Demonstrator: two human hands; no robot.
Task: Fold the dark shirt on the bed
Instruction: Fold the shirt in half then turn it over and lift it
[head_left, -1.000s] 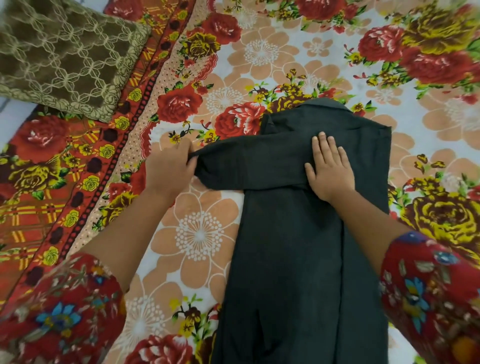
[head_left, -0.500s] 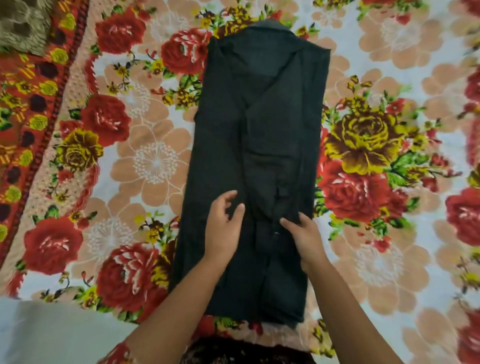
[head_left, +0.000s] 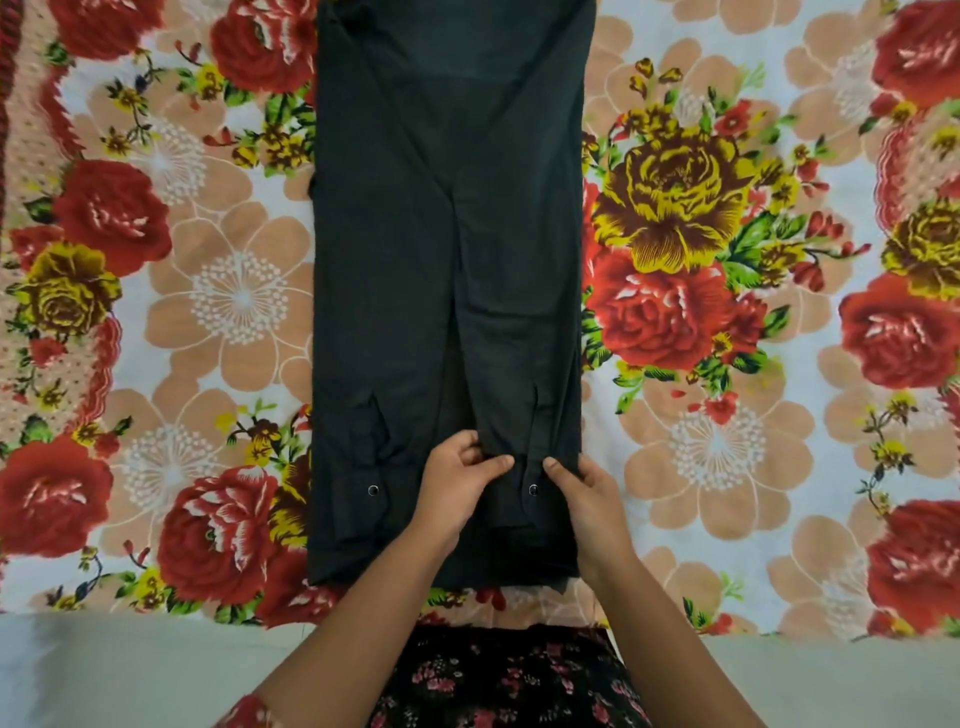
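- Far left, the floral bedsheet (head_left: 156, 322) is lying flat and busy with roses, nothing on it over there to get in my way.
- Moving in, the dark shirt (head_left: 447, 234) is stretching away from me down the middle of the bed as one long narrow strip, both sides already turned in, its near hem just short of the mattress edge.
- The left cuff (head_left: 371, 480) is sitting folded in, its little button (head_left: 372, 489) showing, slightly puckered above.
- My left hand (head_left: 457, 488) is pinching cloth at the centre seam, fingers curled narrow, thumb and forefinger closed on a fold of the shirt.
- Right beside it, my right hand (head_left: 587, 493) is gripping the right cuff (head_left: 535, 467) next to its button (head_left: 533, 489), fingers tucked over the shirt's right edge, also closed on fabric.
- I'm judging I'm tidying this cuff before bringing the bottom up.
- The risk as I see it: tugging here could be dragging the right sleeve out of line and opening the side fold.
- Another worry: lifting the hem with that left pucker unsmoothed would be trapping a crease inside.
- Right of the shirt, more flowered sheet, nothing else lying on it.
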